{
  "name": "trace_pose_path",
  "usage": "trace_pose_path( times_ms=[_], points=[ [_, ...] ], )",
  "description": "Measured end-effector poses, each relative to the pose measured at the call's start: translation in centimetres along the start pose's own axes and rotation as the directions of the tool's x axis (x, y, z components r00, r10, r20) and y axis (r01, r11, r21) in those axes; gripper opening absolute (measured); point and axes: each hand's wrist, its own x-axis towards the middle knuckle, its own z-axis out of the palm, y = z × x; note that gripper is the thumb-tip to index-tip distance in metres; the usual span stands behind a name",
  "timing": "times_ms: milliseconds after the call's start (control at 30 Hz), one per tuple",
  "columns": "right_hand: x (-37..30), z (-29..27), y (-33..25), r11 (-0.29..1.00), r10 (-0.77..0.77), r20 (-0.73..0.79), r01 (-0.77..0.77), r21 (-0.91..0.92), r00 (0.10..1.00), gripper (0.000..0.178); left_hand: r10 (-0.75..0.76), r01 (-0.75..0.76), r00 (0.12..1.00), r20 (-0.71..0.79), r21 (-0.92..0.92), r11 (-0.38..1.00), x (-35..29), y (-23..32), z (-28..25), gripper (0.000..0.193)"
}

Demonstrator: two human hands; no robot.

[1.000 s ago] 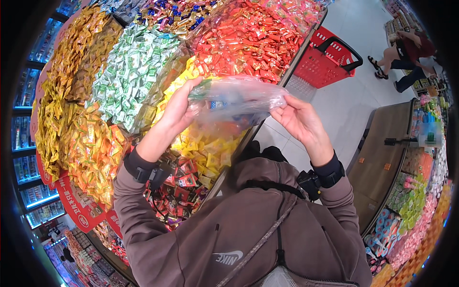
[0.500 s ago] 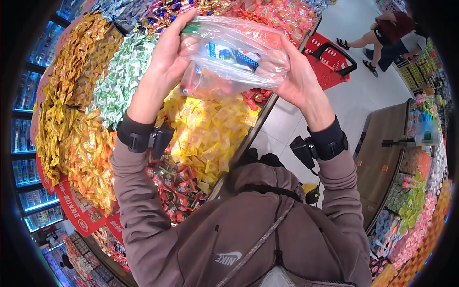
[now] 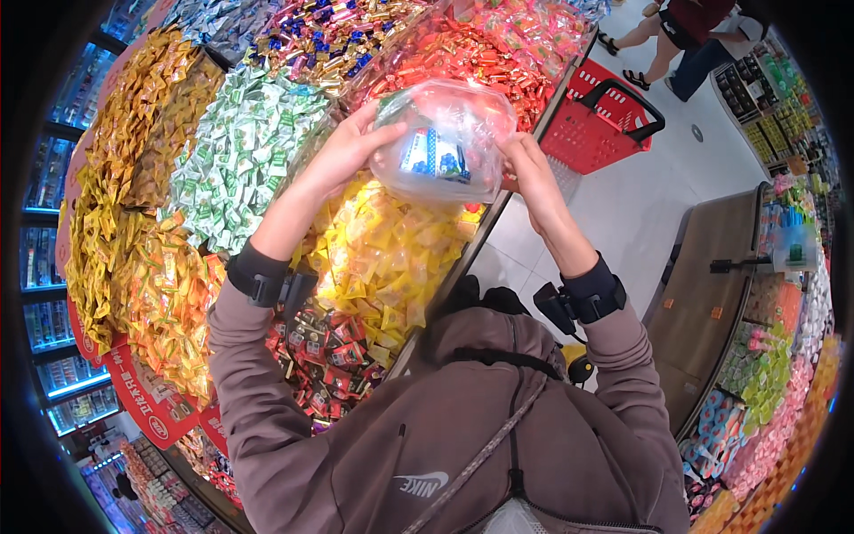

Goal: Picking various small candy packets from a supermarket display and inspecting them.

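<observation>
A clear plastic bag [image 3: 449, 142] with a few blue-and-white wrapped sweets inside hangs between both hands, above a candy display. My left hand [image 3: 349, 149] grips the bag's left side, thumb pressed against it. On the bag's right edge my right hand [image 3: 527, 167] pinches the plastic. Directly under the bag lies a heap of yellow wrapped sweets [image 3: 387, 254]. Behind it is a heap of red-orange sweets [image 3: 463, 58].
The display holds further heaps: green-white sweets [image 3: 236, 156], gold ones [image 3: 133, 178], dark red ones [image 3: 325, 351]. A red shopping basket [image 3: 605, 116] stands on the floor beyond the display. Another person's legs [image 3: 680, 36] show at the top right. A wooden counter [image 3: 712, 285] is on the right.
Both hands have kept the bag raised over the display and brought it slightly lower and right since half a second ago. A person at the top right has walked left.
</observation>
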Motion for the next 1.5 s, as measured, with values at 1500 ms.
trace_pose_path(
  times_ms=[1500],
  points=[
    [-2.4, 6.2, -0.7, -0.028, -0.697, 0.634, 0.871, -0.491, 0.336, 0.035, 0.14, -0.124, 0.98, 0.143, 0.983, -0.134, -4.1, -2.5, 3.4, 0.067]
  ],
)
